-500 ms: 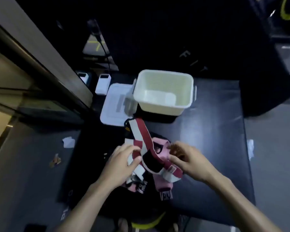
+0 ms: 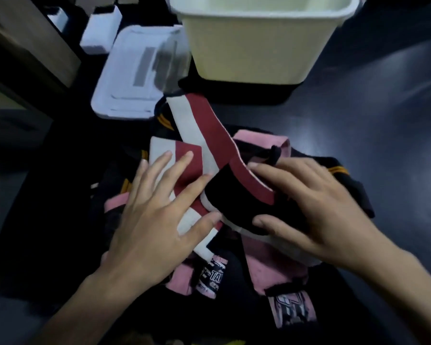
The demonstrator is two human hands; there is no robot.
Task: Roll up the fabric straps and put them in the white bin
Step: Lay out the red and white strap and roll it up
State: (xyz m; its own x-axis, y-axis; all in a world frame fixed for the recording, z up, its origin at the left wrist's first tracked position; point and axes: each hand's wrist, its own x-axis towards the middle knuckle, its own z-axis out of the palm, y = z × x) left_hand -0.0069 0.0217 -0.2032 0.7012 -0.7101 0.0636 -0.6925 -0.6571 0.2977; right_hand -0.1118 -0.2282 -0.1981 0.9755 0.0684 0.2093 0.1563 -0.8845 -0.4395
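Note:
A red and white fabric strap (image 2: 199, 125) runs from near the white bin (image 2: 254, 46) down to both hands. My left hand (image 2: 154, 210) lies flat with spread fingers on a folded part of this strap. My right hand (image 2: 309, 207) grips the strap's black end section, thumb below and fingers curled over the top. Pink straps (image 2: 271, 267) with black printed ends lie underneath in a heap, together with black straps with orange stripes (image 2: 339, 171). The white bin stands upright at the far side; its inside is barely visible.
A white lid (image 2: 135, 78) lies flat left of the bin on the dark table (image 2: 383, 120). Two small white boxes (image 2: 102, 28) stand behind it. A wooden panel edge (image 2: 30, 46) runs along the far left.
The view has closed in on the table. My left hand has flattened onto the strap with fingers spread. My right hand has taken the black end into a fuller grip.

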